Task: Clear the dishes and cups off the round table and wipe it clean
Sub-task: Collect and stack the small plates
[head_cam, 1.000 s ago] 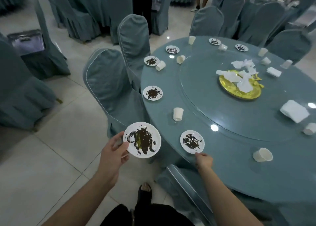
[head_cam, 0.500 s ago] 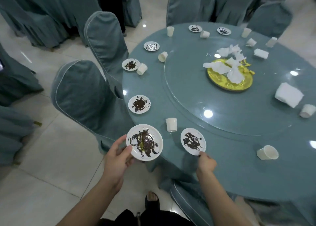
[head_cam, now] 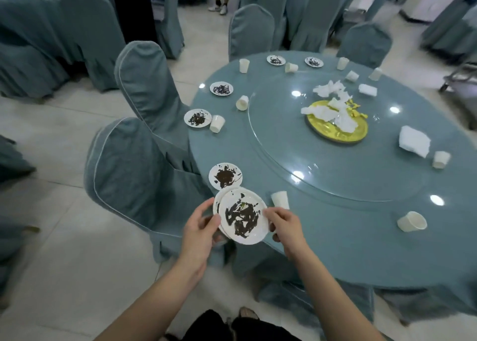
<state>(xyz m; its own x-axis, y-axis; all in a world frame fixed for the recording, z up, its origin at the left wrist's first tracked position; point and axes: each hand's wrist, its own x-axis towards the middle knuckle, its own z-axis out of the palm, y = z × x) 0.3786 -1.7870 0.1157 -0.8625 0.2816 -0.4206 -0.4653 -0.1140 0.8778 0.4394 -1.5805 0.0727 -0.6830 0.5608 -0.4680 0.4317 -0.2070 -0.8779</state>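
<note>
Two small round white plates smeared with dark sauce [head_cam: 242, 215] are stacked together, faces up and tilted a bit toward the camera, the top one slid slightly right of the bottom one. Being round, there's no real long axis to call. The stack sits just at the near left edge of the big round table with the blue-grey cloth [head_cam: 361, 250], hovering over its rim. The left hand [head_cam: 200, 227] comes in from below, thumb on the left rim and fingers curled underneath. The right hand [head_cam: 284, 224] pinches the right rim, fingers bent. So the plates sit right between both hands, gripped from either side. Another dirty white plate [head_cam: 225, 176] lies on the table just behind the stack, and a white paper cup [head_cam: 280, 200] lies beside it.
</note>
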